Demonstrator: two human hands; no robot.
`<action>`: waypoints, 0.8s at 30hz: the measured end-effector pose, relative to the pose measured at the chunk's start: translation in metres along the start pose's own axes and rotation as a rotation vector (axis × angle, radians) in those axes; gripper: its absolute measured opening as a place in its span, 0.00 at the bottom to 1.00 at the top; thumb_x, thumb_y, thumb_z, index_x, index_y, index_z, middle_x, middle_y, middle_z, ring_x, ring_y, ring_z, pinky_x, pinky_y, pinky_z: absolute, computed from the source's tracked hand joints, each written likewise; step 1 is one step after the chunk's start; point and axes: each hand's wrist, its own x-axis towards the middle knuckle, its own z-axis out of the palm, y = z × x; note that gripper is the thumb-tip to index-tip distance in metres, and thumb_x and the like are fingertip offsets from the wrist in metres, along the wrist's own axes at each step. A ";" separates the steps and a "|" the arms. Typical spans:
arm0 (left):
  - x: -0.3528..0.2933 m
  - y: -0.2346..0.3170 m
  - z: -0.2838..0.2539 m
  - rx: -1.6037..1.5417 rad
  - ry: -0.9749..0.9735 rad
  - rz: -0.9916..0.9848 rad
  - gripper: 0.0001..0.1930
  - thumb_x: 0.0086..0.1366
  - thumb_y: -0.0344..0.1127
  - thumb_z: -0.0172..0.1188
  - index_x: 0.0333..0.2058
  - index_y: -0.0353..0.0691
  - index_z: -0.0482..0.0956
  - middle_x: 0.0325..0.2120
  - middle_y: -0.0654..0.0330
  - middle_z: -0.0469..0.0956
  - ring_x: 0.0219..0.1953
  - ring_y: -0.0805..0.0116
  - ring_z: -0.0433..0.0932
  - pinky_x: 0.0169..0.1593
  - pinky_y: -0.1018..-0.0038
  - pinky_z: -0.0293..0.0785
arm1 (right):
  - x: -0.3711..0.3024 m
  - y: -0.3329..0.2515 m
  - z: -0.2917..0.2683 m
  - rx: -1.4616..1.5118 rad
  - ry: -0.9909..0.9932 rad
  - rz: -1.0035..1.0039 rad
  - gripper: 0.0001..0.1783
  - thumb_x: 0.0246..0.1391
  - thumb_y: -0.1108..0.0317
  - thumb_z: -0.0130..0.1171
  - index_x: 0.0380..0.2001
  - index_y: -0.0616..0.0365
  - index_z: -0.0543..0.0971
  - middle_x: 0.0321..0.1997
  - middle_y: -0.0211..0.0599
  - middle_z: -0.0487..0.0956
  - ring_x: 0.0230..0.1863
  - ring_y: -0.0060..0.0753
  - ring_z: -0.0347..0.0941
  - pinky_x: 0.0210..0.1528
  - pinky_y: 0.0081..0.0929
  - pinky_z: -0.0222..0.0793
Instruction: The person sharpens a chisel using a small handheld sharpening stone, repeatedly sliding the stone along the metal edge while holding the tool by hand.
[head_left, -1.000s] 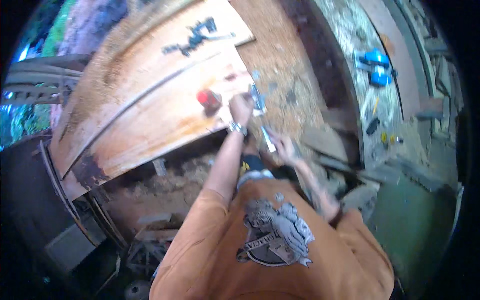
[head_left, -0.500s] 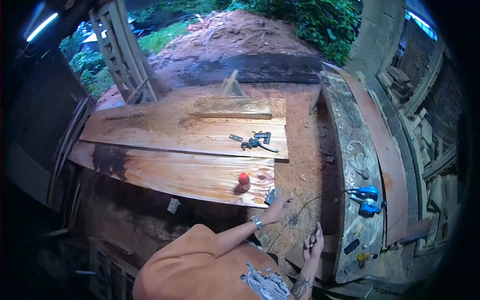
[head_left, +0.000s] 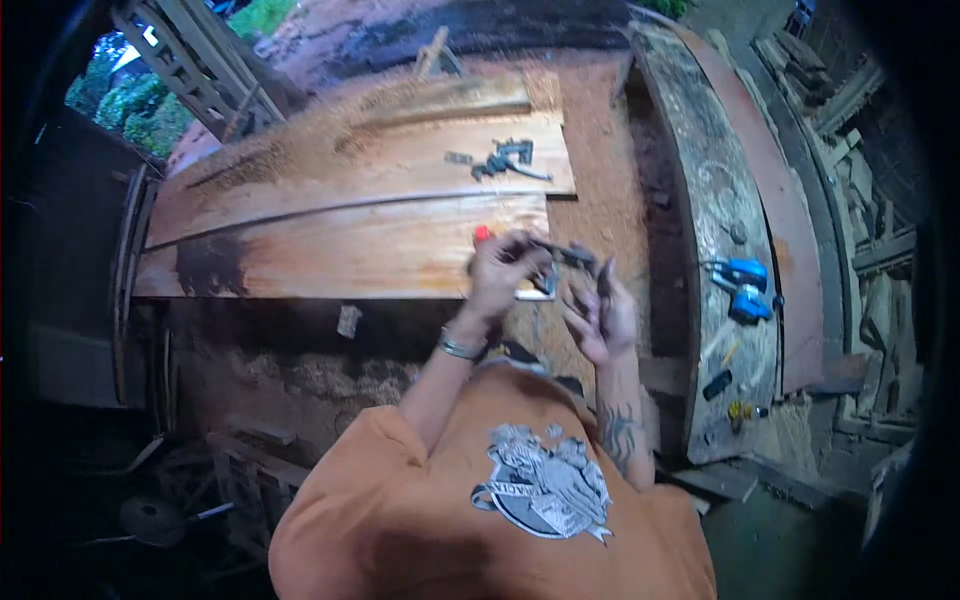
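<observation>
In front of my chest both hands are raised over the near plank's right end. My left hand, with a metal watch at the wrist, pinches the thin end of a small dark part. The fingers of my right hand close around its thicker end; blur hides what kind of part it is. Behind my left hand shows the red cap of a bottle, its body mostly covered. A small metal piece lies at the plank's corner, just below the hands.
Beyond, on the far plank, lie black tool parts and a sawdust-covered beam. To the right, a long worn bench holds a blue power tool, a dark flat object and a yellow item.
Both hands have come up and together, meeting at the small dark part; the left moved leftward from beside the plank's corner. The view has tilted further down, showing more of my shirt.
</observation>
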 end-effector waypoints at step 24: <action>-0.003 0.180 -0.100 0.732 0.372 0.877 0.09 0.56 0.20 0.72 0.32 0.33 0.80 0.27 0.52 0.83 0.29 0.67 0.81 0.33 0.76 0.75 | 0.165 0.094 0.158 -1.047 -0.016 -0.069 0.28 0.71 0.44 0.48 0.38 0.60 0.83 0.19 0.19 0.65 0.18 0.11 0.58 0.21 0.14 0.52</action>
